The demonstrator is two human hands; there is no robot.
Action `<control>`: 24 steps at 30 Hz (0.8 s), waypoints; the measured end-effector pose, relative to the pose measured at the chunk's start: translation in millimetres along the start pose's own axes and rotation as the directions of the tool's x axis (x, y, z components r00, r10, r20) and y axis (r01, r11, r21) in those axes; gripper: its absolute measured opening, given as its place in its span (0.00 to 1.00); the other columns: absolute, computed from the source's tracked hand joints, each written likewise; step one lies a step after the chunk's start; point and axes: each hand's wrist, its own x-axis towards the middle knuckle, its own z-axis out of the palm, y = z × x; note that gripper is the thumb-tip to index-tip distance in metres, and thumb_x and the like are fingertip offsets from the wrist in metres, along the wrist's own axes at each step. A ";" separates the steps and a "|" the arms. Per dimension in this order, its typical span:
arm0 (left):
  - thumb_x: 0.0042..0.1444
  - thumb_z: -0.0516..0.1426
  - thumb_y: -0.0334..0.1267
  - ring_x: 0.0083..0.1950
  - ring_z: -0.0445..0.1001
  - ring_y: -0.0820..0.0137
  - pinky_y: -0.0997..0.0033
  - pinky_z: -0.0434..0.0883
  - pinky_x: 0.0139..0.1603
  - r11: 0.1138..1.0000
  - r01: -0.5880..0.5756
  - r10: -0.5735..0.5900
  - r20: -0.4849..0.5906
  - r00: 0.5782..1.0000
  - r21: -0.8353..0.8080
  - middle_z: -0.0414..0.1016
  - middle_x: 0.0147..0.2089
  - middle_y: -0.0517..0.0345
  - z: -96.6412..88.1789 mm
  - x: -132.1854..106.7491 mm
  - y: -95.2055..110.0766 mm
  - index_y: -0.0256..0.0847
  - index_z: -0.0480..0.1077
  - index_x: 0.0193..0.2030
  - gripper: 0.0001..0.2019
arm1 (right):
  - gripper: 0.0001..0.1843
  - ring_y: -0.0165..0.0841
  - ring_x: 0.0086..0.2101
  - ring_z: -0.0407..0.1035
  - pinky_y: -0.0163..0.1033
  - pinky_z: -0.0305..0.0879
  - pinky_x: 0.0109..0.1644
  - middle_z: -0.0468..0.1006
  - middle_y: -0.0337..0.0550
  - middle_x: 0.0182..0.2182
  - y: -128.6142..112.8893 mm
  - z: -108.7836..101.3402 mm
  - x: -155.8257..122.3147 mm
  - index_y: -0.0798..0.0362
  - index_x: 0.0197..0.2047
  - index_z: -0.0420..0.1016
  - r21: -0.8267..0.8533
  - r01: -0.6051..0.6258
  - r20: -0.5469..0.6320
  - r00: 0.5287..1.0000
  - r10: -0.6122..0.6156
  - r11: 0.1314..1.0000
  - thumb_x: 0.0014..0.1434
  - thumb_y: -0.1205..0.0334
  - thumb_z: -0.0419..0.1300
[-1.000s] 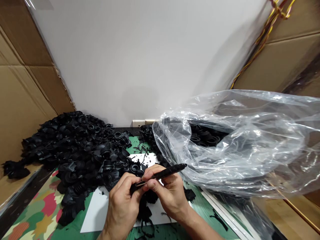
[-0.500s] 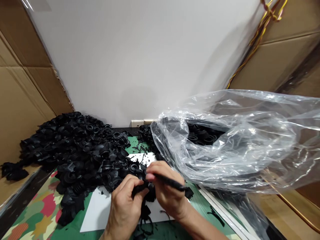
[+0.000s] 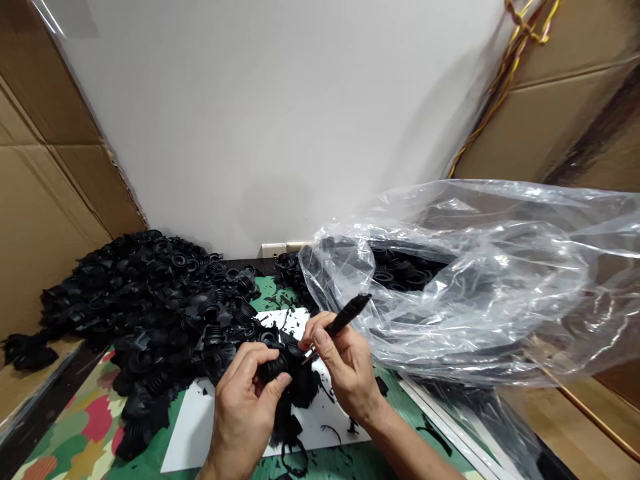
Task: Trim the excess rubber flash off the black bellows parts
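My left hand (image 3: 245, 407) is closed around a black ribbed rubber boot (image 3: 280, 365) held just above a white sheet (image 3: 195, 427). My right hand (image 3: 345, 363) grips a black-handled knife (image 3: 343, 319) like a pen, its handle pointing up and right and its tip touching the boot's edge. Black rubber trimmings (image 3: 295, 433) hang and lie below the boot on the white sheet.
A large heap of black rubber boots (image 3: 150, 313) covers the left of the table. A clear plastic bag (image 3: 475, 293) holding more boots lies at the right. Cardboard (image 3: 40, 200) walls both sides, a white wall stands behind. A green patterned mat (image 3: 80, 440) lies under the sheet.
The knife handle has swung from pointing down-right to pointing up-right, and the tip is back on the boot. My left hand has turned the boot slightly.
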 end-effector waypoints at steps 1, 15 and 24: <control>0.51 0.60 0.32 0.33 0.73 0.69 0.74 0.70 0.28 1.000 0.005 -0.005 -0.006 1.000 -0.002 0.74 0.39 0.56 -0.2 0.3 -0.6 0.43 0.73 0.36 0.05 | 0.14 0.32 0.28 0.66 0.38 0.65 0.34 0.69 0.39 0.26 0.0 0.0 0.6 0.53 0.31 0.67 0.025 -0.064 0.002 0.998 0.064 0.998 0.64 0.54 0.51; 0.53 0.55 0.30 0.58 0.69 0.60 0.65 0.70 0.50 0.996 -0.087 0.088 0.017 0.996 -0.035 0.70 0.59 0.51 -6.1 5.5 1.1 0.46 0.71 0.48 0.16 | 0.19 0.26 0.21 0.52 0.33 0.51 0.25 0.60 0.33 0.18 6.9 11.8 8.3 0.55 0.25 0.68 0.195 -0.458 0.128 0.889 0.440 0.868 0.48 0.46 0.64; 0.53 0.60 0.45 0.26 0.72 0.72 0.73 0.72 0.29 0.922 0.243 -0.272 -0.058 0.961 -0.301 0.77 0.37 0.56 -6.7 2.2 -2.6 0.41 0.72 0.46 0.16 | 0.07 0.31 0.26 0.62 0.35 0.58 0.32 0.71 0.38 0.22 0.7 18.3 4.3 0.56 0.25 0.75 0.137 -0.434 0.064 0.901 0.429 0.891 0.46 0.60 0.63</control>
